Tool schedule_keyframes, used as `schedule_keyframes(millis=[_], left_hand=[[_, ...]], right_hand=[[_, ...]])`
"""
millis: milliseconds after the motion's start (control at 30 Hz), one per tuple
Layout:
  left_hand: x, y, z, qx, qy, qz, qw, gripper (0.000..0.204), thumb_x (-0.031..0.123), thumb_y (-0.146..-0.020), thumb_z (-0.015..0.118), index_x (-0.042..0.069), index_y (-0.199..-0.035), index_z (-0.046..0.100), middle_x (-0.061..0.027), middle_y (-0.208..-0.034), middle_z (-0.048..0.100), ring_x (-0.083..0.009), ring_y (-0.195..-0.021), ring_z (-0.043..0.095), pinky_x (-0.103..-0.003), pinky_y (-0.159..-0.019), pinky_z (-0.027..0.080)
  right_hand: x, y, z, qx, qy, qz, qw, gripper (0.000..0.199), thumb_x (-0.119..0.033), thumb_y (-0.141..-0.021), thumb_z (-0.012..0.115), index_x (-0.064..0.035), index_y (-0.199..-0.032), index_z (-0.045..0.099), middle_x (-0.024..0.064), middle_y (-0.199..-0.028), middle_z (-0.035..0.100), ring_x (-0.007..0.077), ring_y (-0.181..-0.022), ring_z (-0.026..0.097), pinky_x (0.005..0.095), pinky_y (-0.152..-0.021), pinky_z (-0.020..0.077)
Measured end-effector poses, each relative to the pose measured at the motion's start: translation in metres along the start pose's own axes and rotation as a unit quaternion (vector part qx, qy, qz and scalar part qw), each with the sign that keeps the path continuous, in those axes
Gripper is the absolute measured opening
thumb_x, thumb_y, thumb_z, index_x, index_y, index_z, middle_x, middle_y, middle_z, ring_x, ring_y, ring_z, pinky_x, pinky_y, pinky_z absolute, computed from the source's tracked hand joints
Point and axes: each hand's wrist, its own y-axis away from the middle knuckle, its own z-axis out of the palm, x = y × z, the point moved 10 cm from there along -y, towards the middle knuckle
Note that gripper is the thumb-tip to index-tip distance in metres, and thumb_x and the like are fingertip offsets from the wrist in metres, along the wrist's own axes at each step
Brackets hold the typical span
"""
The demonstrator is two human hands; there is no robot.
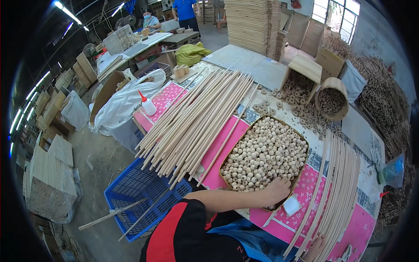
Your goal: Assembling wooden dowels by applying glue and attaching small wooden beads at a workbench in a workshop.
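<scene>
My left hand (277,192) reaches over the near right rim of a shallow tray (223,168) heaped with small round wooden beads (264,153). Its fingers are bent and pressed together among the beads, so what they pinch is hidden. Low in the picture, my right hand (316,249) is closed at the near ends of long thin wooden dowels (338,183), and seems to hold one. A small white container (292,205) stands beside the tray. Left of the tray lies a big spread of loose dowels (200,122), pointing away from me.
A white glue bottle (148,105) with a red tip stands at left. Below the table edge sits a blue plastic crate (135,187) with sticks in it. Wooden rings (301,94) spill from a tipped box (305,67) and a round tub (339,84). Two people are in the background.
</scene>
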Motion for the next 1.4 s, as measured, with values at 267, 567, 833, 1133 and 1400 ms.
schedule_keyframes(millis=[267,567,833,1133,1400], left_hand=[[-0.014,0.01,-0.025,0.114,0.193,-0.037,0.974,0.02,0.015,-0.079,0.069,0.008,-0.096,0.061,-0.0064,-0.09,0.06,-0.0249,-0.09,0.062,-0.039,-0.075,0.047],[-0.031,0.037,0.0,0.055,0.745,-0.157,0.646,0.025,0.019,-0.099,0.064,0.005,-0.118,0.069,-0.0006,-0.09,0.068,-0.0075,-0.08,0.063,-0.024,-0.072,0.053],[-0.045,0.052,-0.025,0.045,0.775,-0.222,0.59,0.029,0.013,-0.103,0.052,0.002,-0.127,0.065,-0.0051,-0.101,0.07,-0.0084,-0.087,0.064,-0.024,-0.08,0.052],[-0.025,0.058,-0.012,0.03,0.786,-0.244,0.567,0.026,0.013,-0.1,0.06,0.003,-0.123,0.064,-0.0029,-0.103,0.068,-0.0089,-0.088,0.064,-0.025,-0.081,0.053],[-0.026,0.058,-0.008,0.025,0.796,-0.247,0.552,0.023,0.01,-0.097,0.064,0.003,-0.119,0.063,-0.0047,-0.103,0.068,-0.0108,-0.093,0.066,-0.026,-0.084,0.055]], right_hand=[[-0.139,0.015,0.027,-0.048,-0.063,-0.24,0.968,0.014,-0.014,-0.103,0.052,-0.0022,-0.097,0.055,0.0038,-0.081,0.048,0.0122,-0.069,0.048,0.0277,-0.061,0.0416],[-0.178,0.029,0.067,-0.08,0.054,-0.304,0.948,0.014,-0.006,-0.102,0.052,0.0007,-0.09,0.056,0.0047,-0.084,0.051,0.0126,-0.077,0.05,0.0282,-0.068,0.0444],[-0.178,0.014,0.109,-0.117,0.071,-0.302,0.943,0.01,-0.009,-0.099,0.06,0.001,-0.098,0.063,0.0089,-0.079,0.062,0.0158,-0.069,0.061,0.0286,-0.062,0.0483],[-0.163,0.022,0.126,-0.128,0.093,-0.344,0.926,0.015,-0.017,-0.1,0.061,-0.0017,-0.099,0.063,0.0081,-0.083,0.062,0.0172,-0.068,0.058,0.0302,-0.06,0.045],[-0.155,0.028,0.147,-0.151,0.129,-0.346,0.917,0.015,-0.017,-0.099,0.061,-0.0015,-0.098,0.063,0.0082,-0.086,0.062,0.0181,-0.07,0.06,0.0323,-0.06,0.0459]])
